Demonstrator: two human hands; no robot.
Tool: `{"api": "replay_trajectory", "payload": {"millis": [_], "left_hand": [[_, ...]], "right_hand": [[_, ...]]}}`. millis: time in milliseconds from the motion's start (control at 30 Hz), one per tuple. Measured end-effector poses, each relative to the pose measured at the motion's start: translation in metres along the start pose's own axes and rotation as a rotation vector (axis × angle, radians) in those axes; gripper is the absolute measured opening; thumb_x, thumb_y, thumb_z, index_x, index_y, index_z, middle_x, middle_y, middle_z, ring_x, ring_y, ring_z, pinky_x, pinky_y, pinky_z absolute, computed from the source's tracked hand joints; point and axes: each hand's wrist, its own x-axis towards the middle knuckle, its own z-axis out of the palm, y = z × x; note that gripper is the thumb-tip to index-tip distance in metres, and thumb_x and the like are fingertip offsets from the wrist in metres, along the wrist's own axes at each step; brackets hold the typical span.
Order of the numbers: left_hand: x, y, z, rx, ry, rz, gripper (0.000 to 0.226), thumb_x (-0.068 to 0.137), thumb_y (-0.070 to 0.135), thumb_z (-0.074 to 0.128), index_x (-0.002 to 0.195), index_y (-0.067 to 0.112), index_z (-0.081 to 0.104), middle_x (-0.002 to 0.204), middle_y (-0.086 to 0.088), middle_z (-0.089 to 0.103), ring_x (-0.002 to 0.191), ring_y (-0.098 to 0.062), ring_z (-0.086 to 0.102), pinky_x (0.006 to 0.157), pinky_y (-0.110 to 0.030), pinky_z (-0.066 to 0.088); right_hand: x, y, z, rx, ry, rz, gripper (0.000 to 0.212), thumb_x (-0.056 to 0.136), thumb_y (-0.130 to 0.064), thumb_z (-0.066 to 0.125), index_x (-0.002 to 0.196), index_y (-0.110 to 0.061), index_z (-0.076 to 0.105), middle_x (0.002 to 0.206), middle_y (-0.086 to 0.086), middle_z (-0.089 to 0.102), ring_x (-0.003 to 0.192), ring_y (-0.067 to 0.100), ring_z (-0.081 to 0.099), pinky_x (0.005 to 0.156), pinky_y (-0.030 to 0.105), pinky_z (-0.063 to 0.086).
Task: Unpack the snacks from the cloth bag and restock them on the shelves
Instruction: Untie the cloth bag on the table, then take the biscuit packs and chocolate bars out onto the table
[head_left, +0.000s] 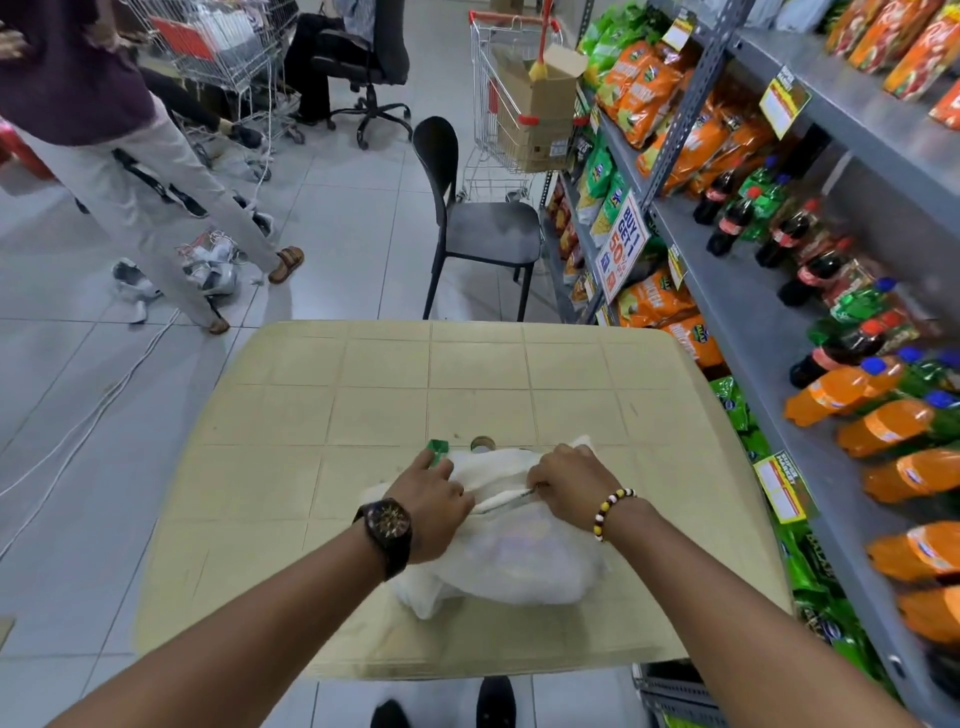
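A white cloth bag (511, 564) lies bulging on the beige tiled table (415, 384). My left hand (434, 499), with a dark watch on the wrist, grips the bag's top edge on the left. My right hand (569, 480), with a beaded bracelet, pinches the same edge on the right. A green snack packet corner (437, 448) sticks out just beyond my left hand. The bag's contents are hidden. Grey shelves (737, 291) on the right hold orange and green snack bags (654, 301) and soda bottles (852, 395).
A black chair (467, 218) stands beyond the table. A shopping cart with a cardboard box (524, 104) stands farther back by the shelves. A person (104, 156) stands at left among cables on the floor. Another cart and an office chair sit at the back.
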Motion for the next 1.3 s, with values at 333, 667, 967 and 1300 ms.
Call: {"api": "replay_trajectory", "payload": {"millis": [333, 667, 967, 1300], "left_hand": [[-0.057, 0.054, 0.025, -0.848, -0.581, -0.040, 0.056, 0.097, 0.058, 0.027, 0.093, 0.014, 0.062, 0.094, -0.008, 0.063, 0.082, -0.023, 0.055, 0.078, -0.032, 0.045], [-0.023, 0.030, 0.031, -0.360, 0.012, -0.404, 0.024, 0.089, 0.037, 0.055, 0.108, 0.027, 0.067, 0.126, -0.008, 0.053, 0.110, -0.033, 0.050, 0.076, -0.040, 0.044], [-0.015, 0.002, 0.038, -0.643, -0.080, -0.345, 0.024, 0.082, 0.011, 0.053, 0.095, 0.030, 0.062, 0.114, 0.002, 0.058, 0.099, -0.025, 0.060, 0.067, -0.032, 0.043], [0.005, -0.037, 0.048, -0.684, -0.280, -0.611, 0.073, 0.080, 0.019, 0.052, 0.146, 0.042, 0.031, 0.133, -0.010, 0.039, 0.114, -0.042, 0.055, 0.093, -0.049, 0.052]], "right_hand": [[-0.069, -0.010, -0.002, 0.153, -0.563, 0.000, 0.021, 0.081, -0.016, 0.063, 0.095, -0.014, 0.079, 0.090, 0.009, 0.075, 0.078, 0.025, 0.064, 0.072, 0.026, 0.051], [-0.054, -0.006, 0.021, 0.236, 0.001, 0.353, 0.024, 0.093, -0.030, 0.054, 0.111, -0.029, 0.071, 0.125, 0.002, 0.059, 0.113, 0.027, 0.056, 0.088, 0.036, 0.053], [-0.045, 0.020, 0.030, 0.421, 0.098, 0.395, 0.023, 0.075, 0.002, 0.061, 0.070, -0.018, 0.072, 0.095, 0.006, 0.065, 0.088, 0.032, 0.066, 0.069, 0.026, 0.045], [-0.034, 0.022, 0.027, 0.275, -0.124, 0.414, 0.070, 0.087, -0.004, 0.050, 0.149, -0.032, 0.035, 0.117, 0.016, 0.061, 0.106, 0.037, 0.063, 0.084, 0.038, 0.051]]}}
